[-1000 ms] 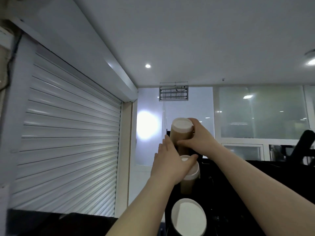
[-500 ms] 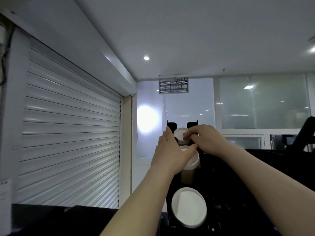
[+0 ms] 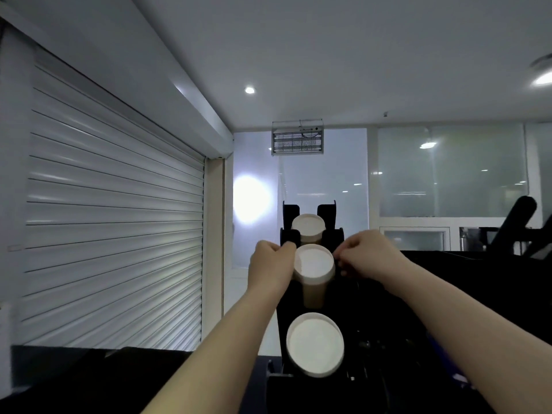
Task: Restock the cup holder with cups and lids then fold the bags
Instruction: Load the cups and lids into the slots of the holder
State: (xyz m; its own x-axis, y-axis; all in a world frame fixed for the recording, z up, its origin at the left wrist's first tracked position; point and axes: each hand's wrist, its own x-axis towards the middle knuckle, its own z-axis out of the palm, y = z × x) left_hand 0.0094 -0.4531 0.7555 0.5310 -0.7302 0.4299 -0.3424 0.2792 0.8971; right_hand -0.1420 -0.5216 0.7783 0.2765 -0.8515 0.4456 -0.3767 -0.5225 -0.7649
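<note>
My view is dim and bluish. Ceiling spotlights [image 3: 250, 90] glow overhead; a white glare burns on the far wall [image 3: 251, 201]. The counter [image 3: 74, 383] sinks into black. Shutter [image 3: 113, 234] lines bow at the wide-angle edge; everything looks soft.

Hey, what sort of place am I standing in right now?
Probably a café or takeaway drinks counter, apparently closed: a black cup holder is loaded with paper cups, a roller shutter is down on the left, and an insect light trap hangs on the far wall.
</note>
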